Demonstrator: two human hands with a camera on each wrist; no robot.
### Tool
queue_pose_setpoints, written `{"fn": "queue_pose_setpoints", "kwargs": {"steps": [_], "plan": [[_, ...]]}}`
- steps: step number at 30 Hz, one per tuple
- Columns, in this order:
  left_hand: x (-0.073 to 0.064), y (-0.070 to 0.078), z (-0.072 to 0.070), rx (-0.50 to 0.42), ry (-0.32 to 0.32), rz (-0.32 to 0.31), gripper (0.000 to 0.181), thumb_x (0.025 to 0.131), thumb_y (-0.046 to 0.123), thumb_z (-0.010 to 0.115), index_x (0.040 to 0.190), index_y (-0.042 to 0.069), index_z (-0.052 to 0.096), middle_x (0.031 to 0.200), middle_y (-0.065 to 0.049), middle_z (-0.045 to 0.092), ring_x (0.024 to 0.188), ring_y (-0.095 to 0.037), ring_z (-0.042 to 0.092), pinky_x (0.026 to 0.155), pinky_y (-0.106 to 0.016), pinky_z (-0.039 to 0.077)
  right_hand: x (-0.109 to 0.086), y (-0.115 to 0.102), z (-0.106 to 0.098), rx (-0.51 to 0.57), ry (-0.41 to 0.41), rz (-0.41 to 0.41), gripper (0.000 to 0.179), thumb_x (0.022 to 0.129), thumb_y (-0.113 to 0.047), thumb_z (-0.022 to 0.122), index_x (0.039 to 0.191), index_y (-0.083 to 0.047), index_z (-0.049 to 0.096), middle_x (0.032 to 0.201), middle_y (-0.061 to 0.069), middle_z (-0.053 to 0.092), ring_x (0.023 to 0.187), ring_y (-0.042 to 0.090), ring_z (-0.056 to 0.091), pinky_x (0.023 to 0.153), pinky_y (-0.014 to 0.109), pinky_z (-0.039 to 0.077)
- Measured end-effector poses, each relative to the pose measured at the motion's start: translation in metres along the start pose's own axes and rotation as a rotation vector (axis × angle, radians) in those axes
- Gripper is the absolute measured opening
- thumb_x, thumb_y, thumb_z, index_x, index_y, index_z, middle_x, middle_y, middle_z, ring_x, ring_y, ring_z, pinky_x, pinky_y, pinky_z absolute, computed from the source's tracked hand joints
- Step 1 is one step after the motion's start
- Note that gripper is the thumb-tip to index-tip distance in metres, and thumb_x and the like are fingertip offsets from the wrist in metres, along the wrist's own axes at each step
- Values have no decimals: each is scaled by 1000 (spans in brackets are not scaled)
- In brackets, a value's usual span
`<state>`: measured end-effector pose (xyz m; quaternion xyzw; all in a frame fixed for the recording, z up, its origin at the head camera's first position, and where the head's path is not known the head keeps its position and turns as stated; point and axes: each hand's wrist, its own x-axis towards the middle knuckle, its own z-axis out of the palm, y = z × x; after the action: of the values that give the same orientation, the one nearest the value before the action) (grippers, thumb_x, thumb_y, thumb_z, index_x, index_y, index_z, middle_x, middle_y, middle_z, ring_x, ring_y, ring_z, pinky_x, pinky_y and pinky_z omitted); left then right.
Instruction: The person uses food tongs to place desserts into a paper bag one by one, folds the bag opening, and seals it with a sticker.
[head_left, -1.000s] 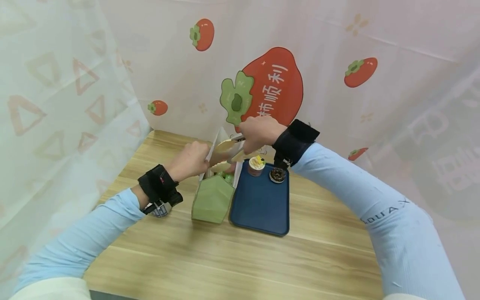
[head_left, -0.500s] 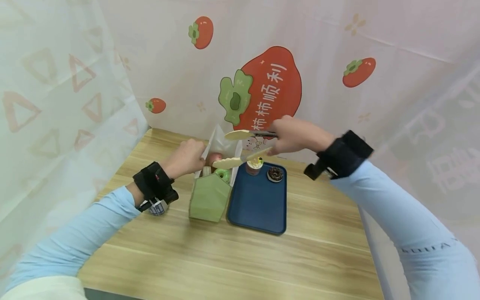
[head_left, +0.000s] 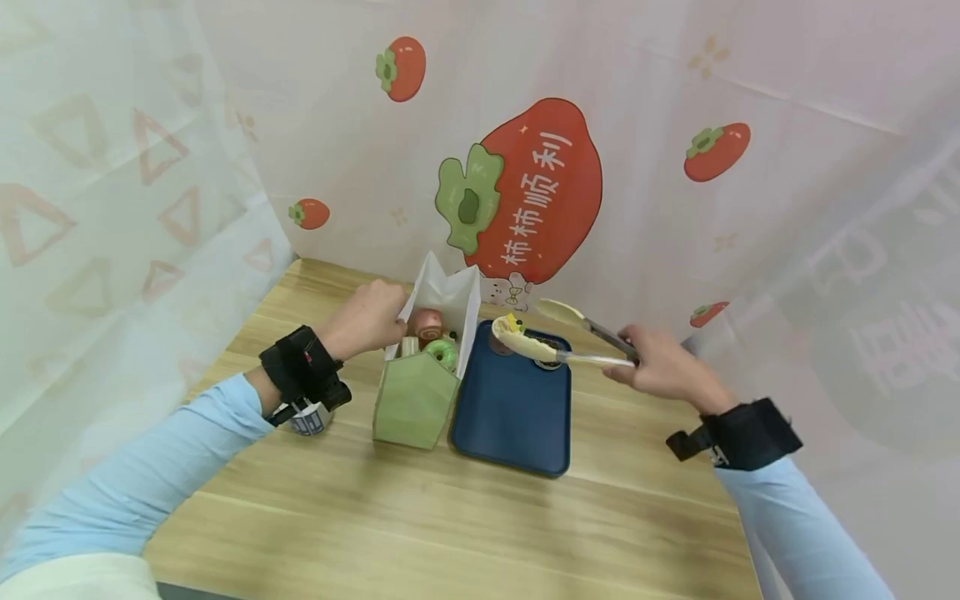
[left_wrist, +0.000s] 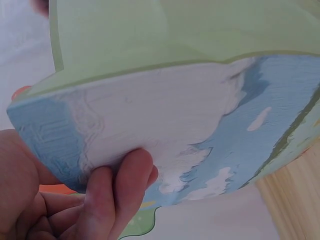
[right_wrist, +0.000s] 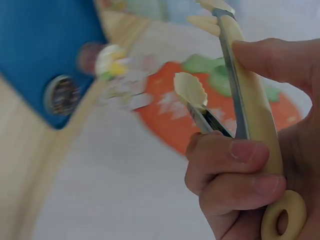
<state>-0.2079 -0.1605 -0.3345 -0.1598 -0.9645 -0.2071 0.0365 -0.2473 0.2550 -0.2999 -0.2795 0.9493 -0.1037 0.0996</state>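
My left hand pinches the upper left edge of a paper bag, green at the front and white inside; the left wrist view shows fingers and thumb on its painted blue-and-white side. Inside the bag lie a pink swirl roll, a green donut and a pale piece. My right hand grips cream-tipped tongs, whose arms are spread with nothing between the tips. Below them on the blue tray are a cream-topped cupcake and a chocolate donut, both partly covered by the tongs in the head view.
The bag stands just left of the tray on the wooden table. A small blue-and-white patterned object sits under the left wrist. Behind the table hangs a printed curtain with persimmon pictures.
My right hand has drawn the tongs up out of the bag and rightward to over the tray's far end. The left hand keeps holding the bag's edge.
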Motion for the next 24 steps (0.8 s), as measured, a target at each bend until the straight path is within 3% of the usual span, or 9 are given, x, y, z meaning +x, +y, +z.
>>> {"fn": "queue_pose_setpoints", "kwargs": {"steps": [6,11,15,24], "plan": [[-3,2,-1,7,-5,-6,16,77,-4,58,66,5,53,62,-3,49,55,-17,46,49,-27,34,11,55,63,38,-65,175,39,88,-30,63,105,5,56,76,9,54,65,21,49,58,33,38],[-5,1,1,19,-1,6,19,77,-4,59,65,7,50,62,-1,41,55,-16,40,50,-27,31,23,84,99,-15,-79,206,36,84,-29,63,97,4,58,78,11,58,67,23,52,60,37,43],[-7,2,1,8,-1,2,19,77,-4,59,65,7,50,62,-1,41,55,-15,39,50,-27,31,31,92,116,-17,-44,184,34,87,-28,65,93,5,58,72,8,53,61,21,48,56,34,39],[-7,2,-1,3,2,-12,14,79,-4,58,69,4,54,63,-2,42,55,-15,39,50,-26,31,45,91,127,-4,-33,193,32,92,-29,69,77,-2,59,62,0,39,53,16,37,52,30,31]]}}
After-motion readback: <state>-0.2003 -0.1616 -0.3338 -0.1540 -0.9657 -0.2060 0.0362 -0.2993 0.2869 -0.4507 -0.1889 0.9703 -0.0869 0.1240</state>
